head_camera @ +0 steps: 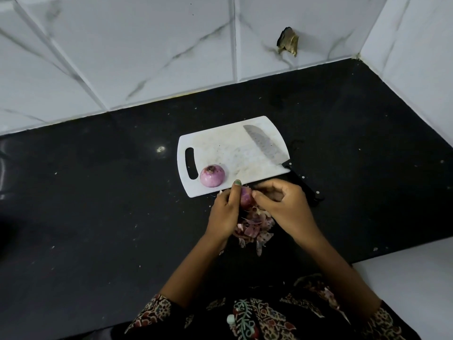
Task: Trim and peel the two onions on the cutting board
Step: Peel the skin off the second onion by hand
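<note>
Onion (212, 175) on board (235, 148) left; knife (267, 146) right; peels (255, 227) before.

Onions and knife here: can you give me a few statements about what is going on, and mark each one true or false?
1. One onion sits on the board. True.
2. The right hand holds the knife. False: the knife lies on the board, untouched.
3. Both hands work on the second onion; the left hand holds it. True.
4. The peels are piled on the board. False: they lie on the dark counter.
</note>
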The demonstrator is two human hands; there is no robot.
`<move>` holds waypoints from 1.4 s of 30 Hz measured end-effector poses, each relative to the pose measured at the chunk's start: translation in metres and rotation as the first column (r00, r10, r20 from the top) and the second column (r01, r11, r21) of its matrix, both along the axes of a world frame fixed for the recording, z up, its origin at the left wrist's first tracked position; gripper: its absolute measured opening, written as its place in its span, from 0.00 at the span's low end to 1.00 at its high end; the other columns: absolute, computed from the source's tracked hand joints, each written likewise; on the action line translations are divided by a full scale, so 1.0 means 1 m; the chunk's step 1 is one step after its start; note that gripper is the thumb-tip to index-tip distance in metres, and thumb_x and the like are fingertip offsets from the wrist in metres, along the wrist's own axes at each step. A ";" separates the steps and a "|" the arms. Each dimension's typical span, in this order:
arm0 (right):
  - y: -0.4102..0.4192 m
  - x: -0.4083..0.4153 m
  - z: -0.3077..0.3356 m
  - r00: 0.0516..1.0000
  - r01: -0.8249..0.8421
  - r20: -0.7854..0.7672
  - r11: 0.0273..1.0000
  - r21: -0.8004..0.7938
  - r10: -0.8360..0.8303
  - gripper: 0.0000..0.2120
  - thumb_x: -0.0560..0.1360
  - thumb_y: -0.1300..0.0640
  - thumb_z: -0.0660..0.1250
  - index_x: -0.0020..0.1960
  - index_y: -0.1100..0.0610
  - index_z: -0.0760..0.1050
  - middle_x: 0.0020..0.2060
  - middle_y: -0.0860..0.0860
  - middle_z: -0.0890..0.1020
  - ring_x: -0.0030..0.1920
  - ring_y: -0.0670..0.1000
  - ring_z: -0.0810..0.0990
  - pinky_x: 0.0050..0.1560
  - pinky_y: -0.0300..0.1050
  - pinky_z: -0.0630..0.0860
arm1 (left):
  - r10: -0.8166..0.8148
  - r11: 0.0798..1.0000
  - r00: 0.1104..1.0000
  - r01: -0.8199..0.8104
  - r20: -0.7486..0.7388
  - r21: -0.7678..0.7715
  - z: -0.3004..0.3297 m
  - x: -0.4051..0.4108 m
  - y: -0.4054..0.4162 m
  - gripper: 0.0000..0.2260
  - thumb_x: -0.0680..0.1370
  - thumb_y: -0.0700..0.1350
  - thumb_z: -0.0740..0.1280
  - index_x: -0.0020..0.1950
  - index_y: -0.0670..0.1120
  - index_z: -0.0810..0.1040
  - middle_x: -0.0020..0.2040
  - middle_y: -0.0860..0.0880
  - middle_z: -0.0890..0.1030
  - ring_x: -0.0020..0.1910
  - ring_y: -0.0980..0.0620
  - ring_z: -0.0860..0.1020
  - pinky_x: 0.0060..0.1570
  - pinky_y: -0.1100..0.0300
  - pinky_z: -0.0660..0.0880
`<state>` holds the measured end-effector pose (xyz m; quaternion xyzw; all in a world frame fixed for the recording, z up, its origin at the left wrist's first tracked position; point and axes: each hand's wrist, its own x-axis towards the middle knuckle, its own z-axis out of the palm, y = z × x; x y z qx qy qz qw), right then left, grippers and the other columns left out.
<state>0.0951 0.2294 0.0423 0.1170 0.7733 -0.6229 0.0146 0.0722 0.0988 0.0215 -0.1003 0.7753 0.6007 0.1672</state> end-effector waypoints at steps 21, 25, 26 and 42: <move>0.004 0.002 -0.002 0.999 0.047 -0.022 0.998 0.047 -0.046 0.12 0.66 0.69 0.70 0.39 0.51 0.82 0.35 0.48 0.85 0.38 0.45 0.84 0.43 0.40 0.80 | -0.047 0.996 0.995 0.040 0.082 0.083 0.001 0.002 0.000 0.24 0.82 0.58 0.55 0.47 0.43 0.83 0.43 0.41 0.85 0.47 0.43 0.83 0.58 0.49 0.76; 0.001 0.006 -0.001 1.000 0.004 0.017 0.998 -0.059 -0.003 0.08 0.68 0.62 0.75 0.46 0.54 0.83 0.38 0.49 0.86 0.42 0.46 0.84 0.46 0.42 0.81 | -0.021 0.996 0.993 0.011 0.113 0.093 0.001 0.000 0.000 0.23 0.81 0.59 0.55 0.47 0.45 0.84 0.44 0.45 0.85 0.47 0.49 0.83 0.56 0.53 0.77; 0.000 0.006 -0.001 0.999 -0.024 0.024 0.999 -0.045 0.025 0.09 0.67 0.61 0.75 0.47 0.55 0.83 0.39 0.49 0.86 0.42 0.46 0.84 0.46 0.42 0.81 | -0.021 0.996 0.993 0.010 0.117 0.091 0.000 0.000 -0.001 0.23 0.81 0.59 0.55 0.47 0.45 0.84 0.44 0.45 0.86 0.47 0.49 0.83 0.57 0.52 0.77; 0.003 0.006 -0.002 0.998 -0.027 -0.049 0.990 0.140 0.034 0.09 0.65 0.65 0.72 0.42 0.54 0.84 0.34 0.44 0.84 0.38 0.43 0.83 0.42 0.38 0.79 | -0.036 0.998 0.985 0.027 0.171 0.056 -0.005 0.003 -0.003 0.25 0.80 0.61 0.54 0.41 0.47 0.84 0.41 0.45 0.85 0.44 0.48 0.83 0.56 0.49 0.77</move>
